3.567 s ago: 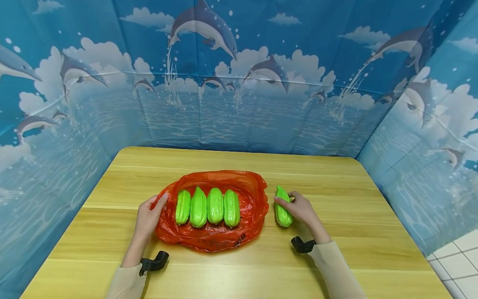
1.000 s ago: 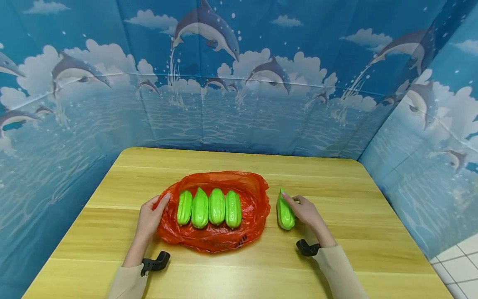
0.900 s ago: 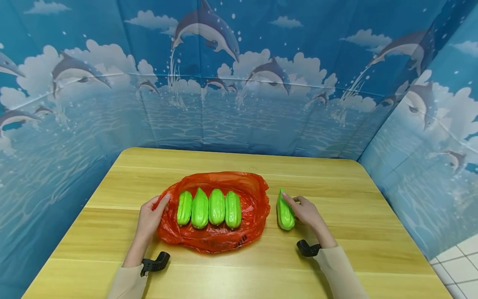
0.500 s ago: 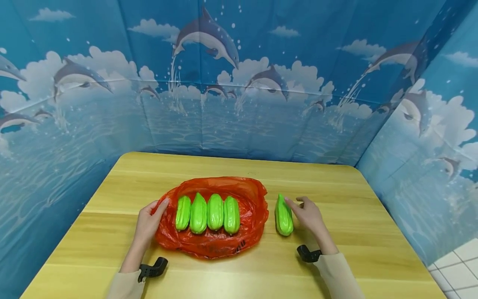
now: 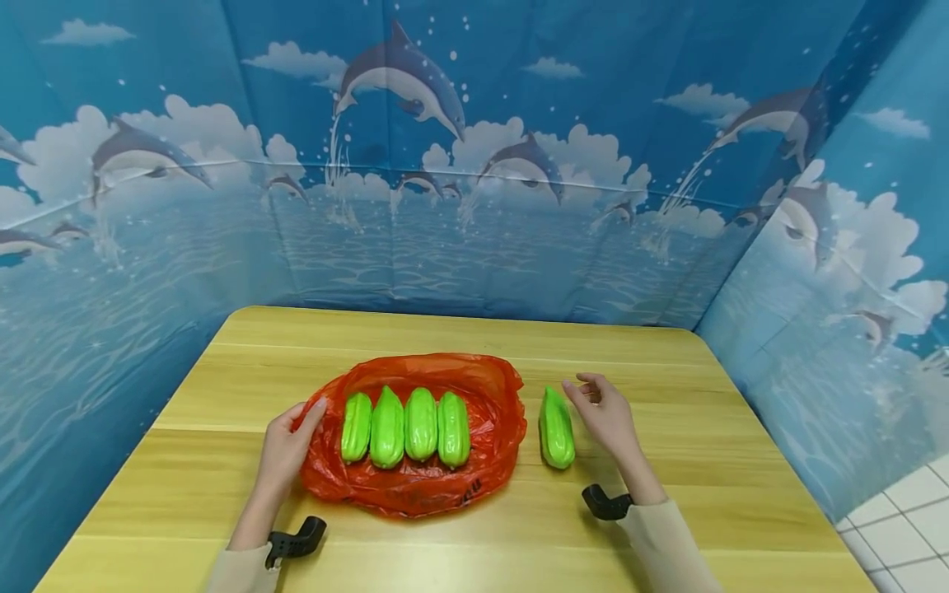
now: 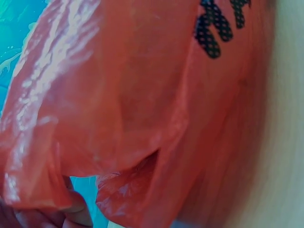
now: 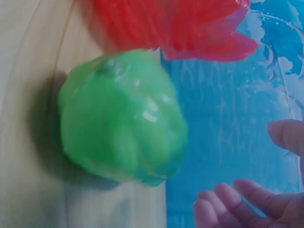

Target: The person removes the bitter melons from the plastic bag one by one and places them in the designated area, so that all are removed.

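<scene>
An open red plastic bag [image 5: 415, 498] lies on the table with several bright green ridged vegetables [image 5: 421, 424] side by side in it. My left hand [image 5: 285, 449] pinches the bag's left rim; in the left wrist view its fingers [image 6: 78, 211] are partly behind the red film. A single green vegetable [image 5: 556, 428] lies on the wood to the right of the bag, not touching it. Just right of this piece is my right hand [image 5: 610, 416], holding nothing. The right wrist view shows a gap between the green piece [image 7: 123, 118] and the fingers [image 7: 232, 202].
The wooden table [image 5: 474, 560] reaches back to a blue dolphin-print curtain [image 5: 474, 247], which also hangs at both sides. White floor tiles [image 5: 915, 527] show at the lower right. A black camera mount sits on each wrist.
My right hand has let go of the single green vegetable and moved slightly away to its right. The left hand keeps its hold on the bag's rim. The head view has shifted a little.
</scene>
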A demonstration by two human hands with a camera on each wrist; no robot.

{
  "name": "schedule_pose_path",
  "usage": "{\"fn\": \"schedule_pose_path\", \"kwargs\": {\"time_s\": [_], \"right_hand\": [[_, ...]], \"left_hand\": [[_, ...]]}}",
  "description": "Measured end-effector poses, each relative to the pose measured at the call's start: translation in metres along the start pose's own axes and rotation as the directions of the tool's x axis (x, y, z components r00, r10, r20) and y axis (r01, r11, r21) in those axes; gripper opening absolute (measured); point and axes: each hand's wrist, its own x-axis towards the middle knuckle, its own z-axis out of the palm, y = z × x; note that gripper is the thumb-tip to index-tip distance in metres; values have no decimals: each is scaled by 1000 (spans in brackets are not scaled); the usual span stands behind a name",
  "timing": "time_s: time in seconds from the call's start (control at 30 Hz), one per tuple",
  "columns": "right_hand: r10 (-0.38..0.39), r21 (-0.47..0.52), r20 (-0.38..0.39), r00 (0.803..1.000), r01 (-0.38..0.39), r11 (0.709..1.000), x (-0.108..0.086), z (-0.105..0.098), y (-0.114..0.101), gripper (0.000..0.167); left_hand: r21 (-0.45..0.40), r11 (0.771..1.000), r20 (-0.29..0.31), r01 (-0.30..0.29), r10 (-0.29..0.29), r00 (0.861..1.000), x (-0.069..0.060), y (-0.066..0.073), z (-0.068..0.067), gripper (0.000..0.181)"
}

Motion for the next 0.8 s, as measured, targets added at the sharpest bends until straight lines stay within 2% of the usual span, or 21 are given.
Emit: {"fn": "schedule_pose_path", "kwargs": {"time_s": [0.3,0.8], "right_hand": [[-73,91,-21,997,74,993,-5,1,-24,53],[-137,157,74,988,125,980,-14,8,-63,48]], "left_hand": [[10,1000,9,9,-9,1000,-1,2,0,49],[-25,1000,0,-2,2,1000,0,1,-1,48]]}}
